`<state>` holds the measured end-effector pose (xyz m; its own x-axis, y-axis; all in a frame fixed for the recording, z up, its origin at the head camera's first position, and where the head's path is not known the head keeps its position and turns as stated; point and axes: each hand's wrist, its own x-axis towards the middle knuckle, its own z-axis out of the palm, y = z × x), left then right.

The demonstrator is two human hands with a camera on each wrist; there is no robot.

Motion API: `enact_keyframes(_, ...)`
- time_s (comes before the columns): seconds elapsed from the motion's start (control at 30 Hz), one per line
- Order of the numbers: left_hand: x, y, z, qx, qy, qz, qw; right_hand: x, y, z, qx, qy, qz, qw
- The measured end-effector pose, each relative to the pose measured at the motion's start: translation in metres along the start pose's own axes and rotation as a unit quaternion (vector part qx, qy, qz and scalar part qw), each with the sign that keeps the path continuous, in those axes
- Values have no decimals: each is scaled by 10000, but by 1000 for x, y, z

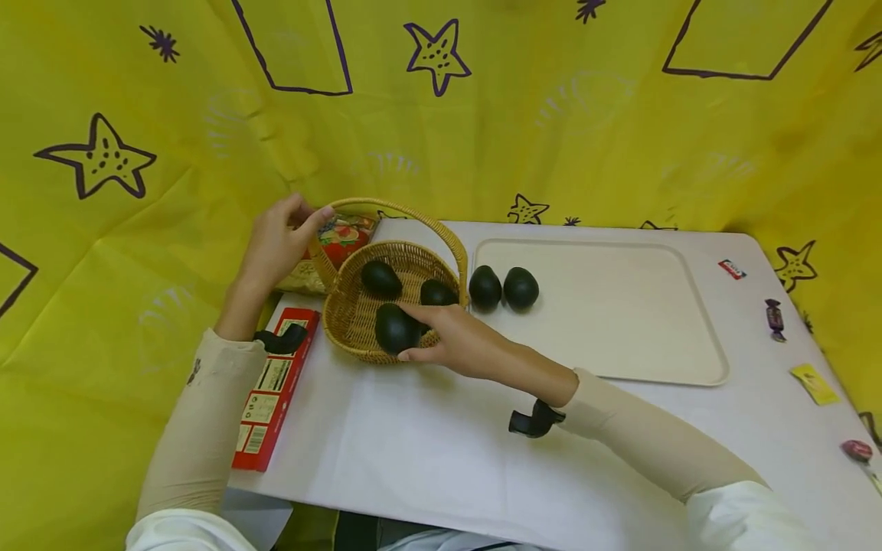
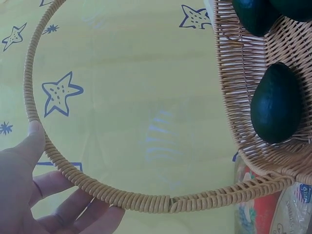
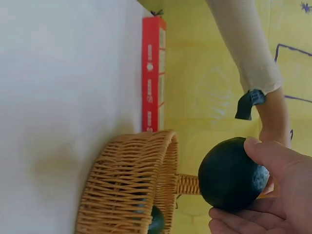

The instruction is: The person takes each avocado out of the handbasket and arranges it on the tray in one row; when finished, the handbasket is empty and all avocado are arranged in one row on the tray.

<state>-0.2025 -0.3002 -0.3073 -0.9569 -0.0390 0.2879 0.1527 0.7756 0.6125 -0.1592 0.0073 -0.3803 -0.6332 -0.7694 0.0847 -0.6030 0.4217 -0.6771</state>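
Observation:
My right hand (image 1: 448, 340) grips a dark green avocado (image 1: 397, 329) between thumb and fingers, over the near side of a wicker basket (image 1: 353, 321). Inside the basket lie two more avocados, one at the left (image 1: 381, 279) and one at the right (image 1: 437, 293), partly hidden by my right hand. My left hand (image 1: 276, 237) holds the basket's arched handle (image 2: 112, 195) at its left side, thumb on one face and fingers behind. Two avocados, one (image 1: 485, 288) beside the other (image 1: 521, 289), rest at the left end of a cream tray (image 1: 613, 314).
A long red box (image 1: 272, 390) lies along the table's left edge. Colourful food packets (image 1: 344, 236) are behind the basket. Several small wrapped sweets, among them a purple one (image 1: 775, 320), are spread along the right edge. Yellow patterned cloth (image 1: 482, 138) hangs behind the white table (image 1: 427, 444).

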Motion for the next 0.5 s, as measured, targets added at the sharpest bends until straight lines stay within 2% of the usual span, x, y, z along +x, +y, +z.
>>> enact_keyframes(0.2,-1,-1,0,-31,3,-17,10000,-39,9,-8,-58,179,-92,9998)
enact_keyframes(0.5,-2,0,0,10,3,-74,10000,-92,36,-21,73,670,-62,9977)
